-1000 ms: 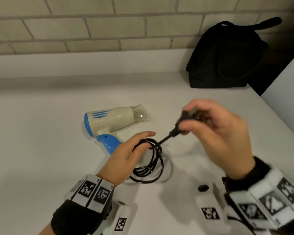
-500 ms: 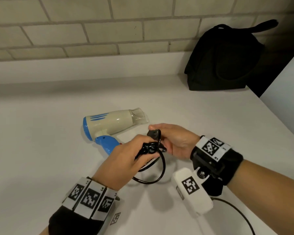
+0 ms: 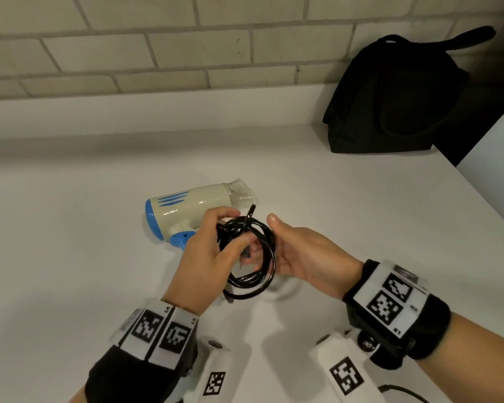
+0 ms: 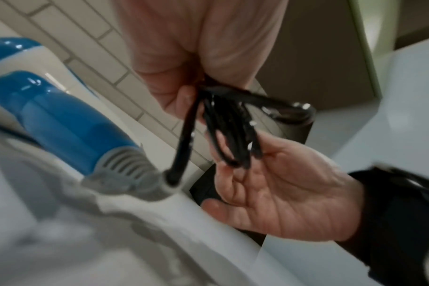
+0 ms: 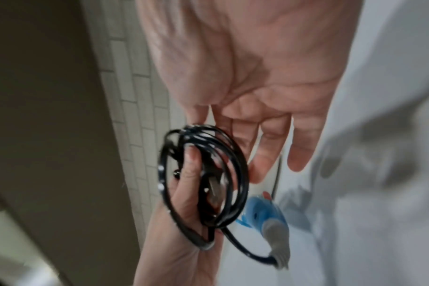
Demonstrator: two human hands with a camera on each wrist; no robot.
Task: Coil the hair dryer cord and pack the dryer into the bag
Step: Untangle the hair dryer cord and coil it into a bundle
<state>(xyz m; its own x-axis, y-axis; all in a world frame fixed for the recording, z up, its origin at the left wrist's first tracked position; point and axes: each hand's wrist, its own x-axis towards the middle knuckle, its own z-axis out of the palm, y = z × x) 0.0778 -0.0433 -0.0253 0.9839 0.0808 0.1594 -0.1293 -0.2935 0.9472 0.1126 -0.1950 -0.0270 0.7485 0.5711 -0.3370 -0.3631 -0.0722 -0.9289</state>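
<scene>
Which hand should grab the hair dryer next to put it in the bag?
Probably the right hand: it is open and free, and on the black bag's side. The left hand grips the coiled cord, beside the hair dryer.

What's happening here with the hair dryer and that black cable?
A person is winding up the hair dryer's cord. Their left hand grips the black loops, bunched into a coil, while the right hand is open beside it, fingers straight, not gripping. The white and blue hair dryer lies on the white counter. The black bag sits against the brick wall at the far right, with nothing packed yet.
</scene>
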